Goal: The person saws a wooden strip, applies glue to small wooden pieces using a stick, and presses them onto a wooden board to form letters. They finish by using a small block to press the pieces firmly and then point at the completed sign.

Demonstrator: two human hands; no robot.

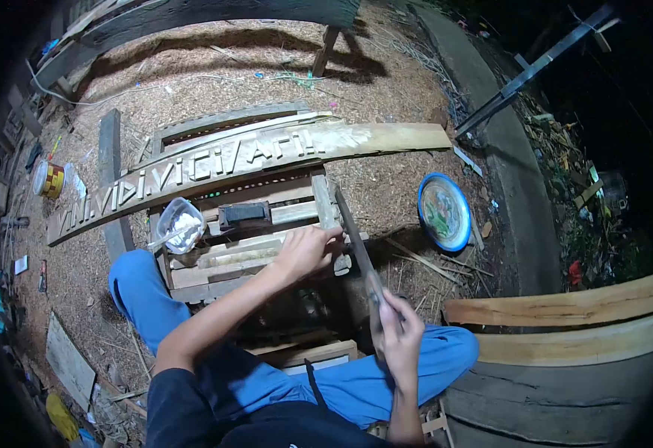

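Note:
My right hand [401, 336] is wrapped around the handle end of a long, narrow, dark blade that looks like a handsaw [356, 235]. Its blade slants up and away to the left, passing close by the fingers of my left hand [305, 252]. Those fingers are closed over a pale wooden strip [360, 237] at the right edge of a slatted wooden bench [192, 278]; the grip is partly hidden. Behind them lies a long board [401, 140] with raised wooden letters. A dark block [244, 215] and a plastic tub [181, 225] with white contents sit on the slats.
A blue-rimmed round tray [444, 212] is on the shavings-covered ground at the right. Two long planks [565, 308] lie at the lower right. A yellow-and-red can [48, 180] stands at the left, and a wooden beam [222, 19] crosses the top.

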